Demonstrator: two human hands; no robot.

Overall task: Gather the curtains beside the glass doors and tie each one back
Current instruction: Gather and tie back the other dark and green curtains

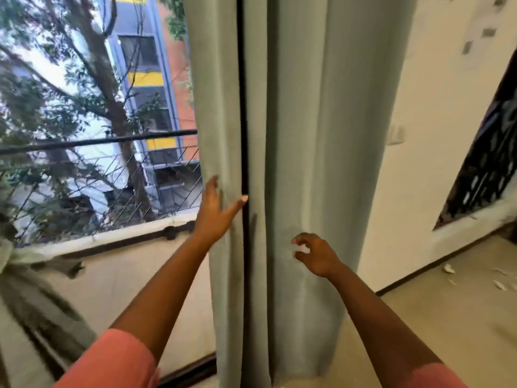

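Curtain hung in soft, heavy-looking folds just right of the glass door; my left hand lay spread on its leading edge, my right hand half-curled at the folds, grasping nothing—best gathered at mid-height, I judged.

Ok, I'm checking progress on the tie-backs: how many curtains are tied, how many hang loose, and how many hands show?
Tied curtain: 1
Loose curtain: 1, though a dark gap may split it into two panels
Hands: 2, left hand and right hand
Total: 4
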